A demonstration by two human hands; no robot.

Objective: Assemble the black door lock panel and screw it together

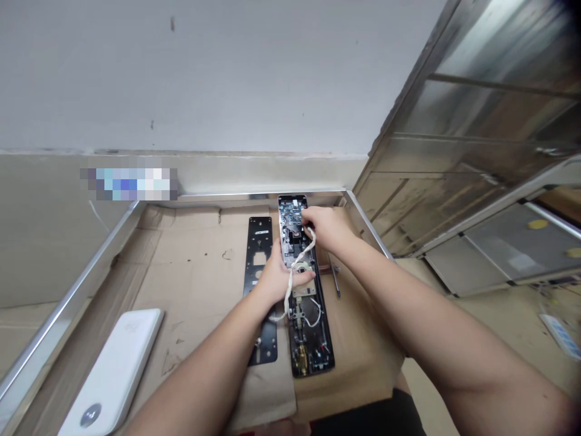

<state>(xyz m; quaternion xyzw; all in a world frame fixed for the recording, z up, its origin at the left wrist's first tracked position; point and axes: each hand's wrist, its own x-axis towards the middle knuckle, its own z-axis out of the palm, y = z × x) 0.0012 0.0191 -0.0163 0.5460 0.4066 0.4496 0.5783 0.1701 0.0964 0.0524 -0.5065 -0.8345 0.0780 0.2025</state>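
A long black lock housing (324, 330) lies open-side up, with a circuit board (290, 212) at its far end and a brass-coloured cylinder (301, 358) at its near end. My left hand (278, 277) grips its left side, thumb laid across the middle. Over that hand loops a white wrapped cable (289, 293), running up to my right hand (323, 225). The right fingers are pinched together by the circuit board at the cable's upper end; their tips are partly hidden. Left of the housing lies a flat black plate (259, 233) with cut-outs, partly covered by my left hand.
A screwdriver-like thin tool (334, 277) lies right of the housing. A white device with a round button (115, 369) rests at the near left. Brown cardboard (190, 284) lines the metal-rimmed table (367, 224), which stands against a wall.
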